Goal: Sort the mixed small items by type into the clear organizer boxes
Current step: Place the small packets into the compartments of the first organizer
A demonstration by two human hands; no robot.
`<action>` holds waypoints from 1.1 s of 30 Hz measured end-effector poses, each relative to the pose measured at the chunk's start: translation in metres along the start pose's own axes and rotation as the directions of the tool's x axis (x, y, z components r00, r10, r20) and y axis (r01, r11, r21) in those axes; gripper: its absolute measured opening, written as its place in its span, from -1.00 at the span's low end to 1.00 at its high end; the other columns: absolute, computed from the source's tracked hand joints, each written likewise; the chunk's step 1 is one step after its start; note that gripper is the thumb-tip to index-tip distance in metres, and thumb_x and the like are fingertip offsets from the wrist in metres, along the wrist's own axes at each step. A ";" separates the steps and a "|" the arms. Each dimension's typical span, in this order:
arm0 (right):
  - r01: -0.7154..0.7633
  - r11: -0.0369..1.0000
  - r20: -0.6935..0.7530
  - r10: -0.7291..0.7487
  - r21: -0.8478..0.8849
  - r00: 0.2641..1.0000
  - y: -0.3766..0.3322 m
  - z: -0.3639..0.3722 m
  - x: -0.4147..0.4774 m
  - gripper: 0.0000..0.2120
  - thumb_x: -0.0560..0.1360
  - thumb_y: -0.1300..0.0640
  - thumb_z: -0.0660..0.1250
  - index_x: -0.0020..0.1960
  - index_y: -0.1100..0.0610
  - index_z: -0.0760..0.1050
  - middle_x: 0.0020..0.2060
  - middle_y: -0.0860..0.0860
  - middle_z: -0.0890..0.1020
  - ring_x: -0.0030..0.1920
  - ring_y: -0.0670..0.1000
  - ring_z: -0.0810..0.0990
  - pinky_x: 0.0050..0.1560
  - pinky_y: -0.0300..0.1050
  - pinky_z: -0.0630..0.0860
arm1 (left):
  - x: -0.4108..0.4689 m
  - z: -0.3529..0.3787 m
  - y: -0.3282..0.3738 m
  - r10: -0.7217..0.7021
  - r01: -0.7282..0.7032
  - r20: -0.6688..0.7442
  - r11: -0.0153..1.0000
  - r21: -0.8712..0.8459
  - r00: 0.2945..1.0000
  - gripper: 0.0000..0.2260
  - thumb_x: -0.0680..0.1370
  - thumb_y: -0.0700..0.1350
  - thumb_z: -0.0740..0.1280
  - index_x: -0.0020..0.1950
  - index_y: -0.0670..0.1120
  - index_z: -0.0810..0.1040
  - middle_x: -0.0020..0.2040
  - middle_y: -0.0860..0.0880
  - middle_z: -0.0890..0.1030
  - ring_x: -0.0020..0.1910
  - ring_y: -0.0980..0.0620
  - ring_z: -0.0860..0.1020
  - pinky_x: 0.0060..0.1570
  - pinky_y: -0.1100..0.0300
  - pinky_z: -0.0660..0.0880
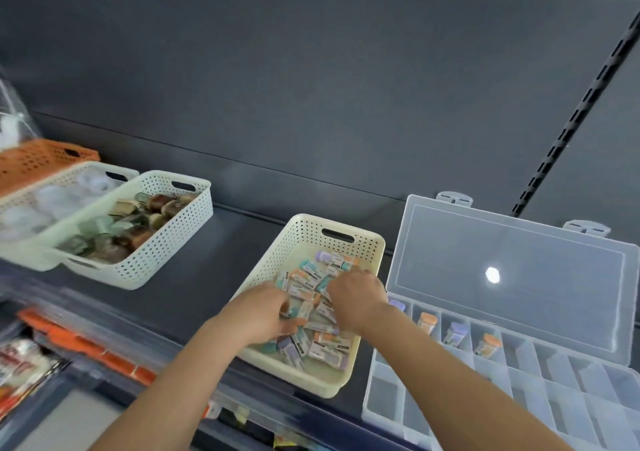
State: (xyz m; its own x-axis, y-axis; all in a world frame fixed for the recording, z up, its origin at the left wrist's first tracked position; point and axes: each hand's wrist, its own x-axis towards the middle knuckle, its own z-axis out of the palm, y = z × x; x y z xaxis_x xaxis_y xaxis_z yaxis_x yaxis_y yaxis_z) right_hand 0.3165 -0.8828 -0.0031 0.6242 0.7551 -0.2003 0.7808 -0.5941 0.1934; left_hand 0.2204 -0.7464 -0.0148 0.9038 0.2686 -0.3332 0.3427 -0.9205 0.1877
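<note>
Your left hand (266, 312) and right hand (356, 298) dig in cream basket (304, 381) of mixed capped vials (329, 346), beside open organizer box (388, 398); fingers buried, cannot tell grip. Vials likely light, stiff, slick, roll-prone: pinch each across labelled body, not cap.

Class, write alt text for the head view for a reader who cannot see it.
A person's left hand and right hand reach into a cream basket of small capped vials on a dark shelf. Beside it an open clear organizer box holds a few.
</note>
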 end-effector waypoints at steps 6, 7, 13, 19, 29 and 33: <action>-0.093 0.992 0.041 0.090 0.086 0.995 -0.006 0.009 0.023 -0.75 0.49 0.31 0.22 0.14 0.18 0.50 0.02 0.09 0.58 0.04 0.10 0.56 -0.07 -0.07 0.50 | 0.005 0.007 0.000 0.012 -0.007 -0.083 0.998 0.061 0.996 -0.78 0.54 -0.26 0.25 0.16 -0.16 0.54 0.11 -0.08 0.42 -0.01 0.01 0.49 -0.03 0.17 0.44; -0.096 0.991 0.046 0.092 0.098 0.995 -0.007 0.009 0.025 -0.76 0.49 0.30 0.23 0.14 0.18 0.50 0.02 0.10 0.58 0.04 0.11 0.55 -0.09 -0.07 0.49 | 0.008 0.009 0.000 0.011 -0.004 -0.092 0.997 0.076 0.996 -0.78 0.53 -0.30 0.24 0.13 -0.15 0.56 0.08 -0.08 0.43 -0.06 0.01 0.51 -0.06 0.16 0.46; -0.089 0.969 0.076 0.073 0.232 0.994 -0.006 0.011 0.035 -0.73 0.48 0.30 0.27 0.17 0.19 0.44 0.05 0.11 0.57 0.10 0.15 0.54 -0.05 -0.03 0.46 | 0.014 0.013 -0.001 0.056 -0.038 -0.135 0.990 0.134 0.989 -0.94 0.50 -0.19 0.33 -0.05 -0.08 0.50 -0.08 -0.04 0.50 -0.20 -0.01 0.49 -0.24 0.12 0.41; -0.064 0.900 -0.099 0.118 0.431 0.988 0.005 0.005 0.034 -0.86 0.52 0.12 0.27 0.07 0.10 0.44 -0.04 0.06 0.56 -0.01 0.11 0.55 -0.08 -0.07 0.47 | 0.016 0.005 -0.005 0.093 -0.118 -0.279 0.990 -0.073 0.956 -0.91 0.54 -0.10 0.32 0.02 0.01 0.47 -0.15 0.06 0.52 -0.19 0.05 0.49 -0.32 0.17 0.36; 0.091 0.654 -0.489 0.460 0.751 0.741 0.055 0.000 -0.058 -0.88 0.49 0.14 0.37 0.02 0.11 0.55 -0.28 -0.06 0.62 -0.30 -0.01 0.55 -0.23 -0.18 0.48 | 0.002 -0.024 0.067 0.157 -0.406 -0.550 0.837 -0.367 0.821 -0.87 0.53 -0.05 0.36 0.06 0.08 0.50 -0.17 0.19 0.53 -0.17 0.19 0.51 -0.18 0.28 0.46; 0.074 0.631 -0.513 0.549 0.772 0.660 0.100 0.017 -0.101 -0.89 0.43 0.19 0.45 -0.06 0.11 0.58 -0.29 -0.08 0.62 -0.32 -0.10 0.57 -0.21 -0.31 0.50 | -0.003 -0.017 0.124 0.232 -0.510 -0.589 0.780 -0.363 0.774 -0.84 0.52 -0.07 0.38 0.08 0.07 0.53 -0.12 0.17 0.58 -0.16 0.21 0.55 -0.15 0.19 0.54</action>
State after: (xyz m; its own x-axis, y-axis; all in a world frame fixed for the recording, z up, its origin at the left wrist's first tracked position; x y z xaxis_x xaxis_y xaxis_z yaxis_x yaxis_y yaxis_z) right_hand 0.3316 -1.0234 0.0203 0.8269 0.3141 0.4665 0.5602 -0.5330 -0.6341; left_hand 0.2647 -0.8560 0.0252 0.9302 0.1617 0.3294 -0.1001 -0.7517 0.6518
